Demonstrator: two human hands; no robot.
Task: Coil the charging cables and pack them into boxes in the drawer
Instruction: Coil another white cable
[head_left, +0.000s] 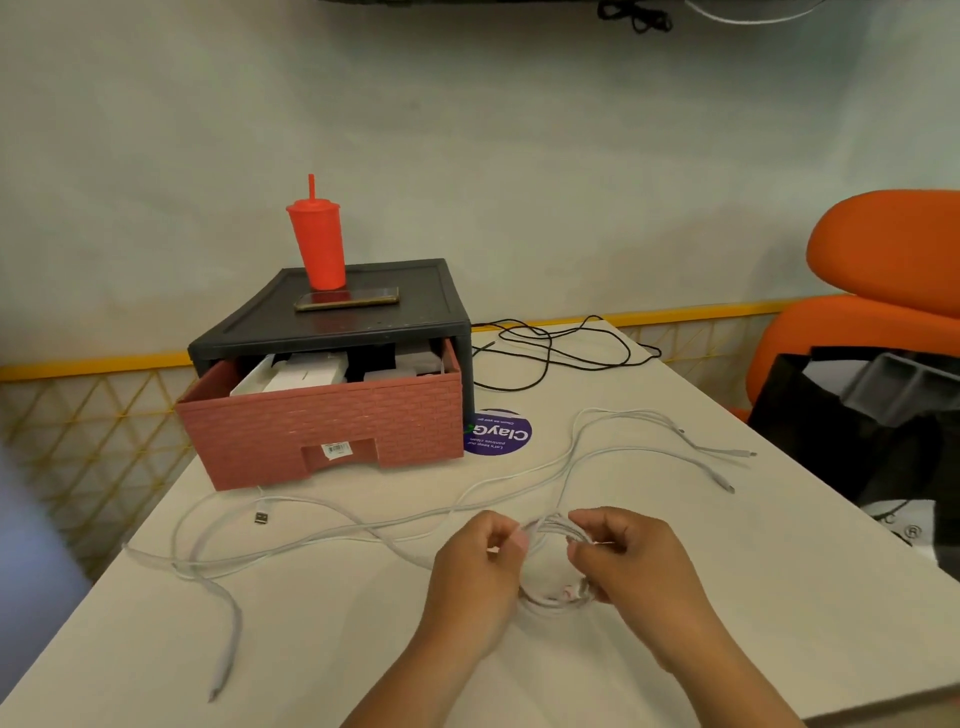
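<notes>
A small coil of white cable (551, 597) sits between my two hands near the table's front. My left hand (475, 571) pinches the cable at the coil's upper left. My right hand (631, 561) grips the coil's right side with curled fingers. Several loose white cables (332, 527) trail left and right across the table, one with a USB plug (261, 517). Behind them the pink brick-pattern drawer (332, 434) stands pulled open from its black case (363, 317), with white boxes (304, 371) inside. A black cable (550, 353) lies tangled at the back right.
A red tumbler with a straw (318, 244) and a phone (347, 300) rest on the black case. A purple round sticker (500, 434) lies right of the drawer. An orange chair (883, 291) and a dark bag (852, 415) stand off the table's right edge.
</notes>
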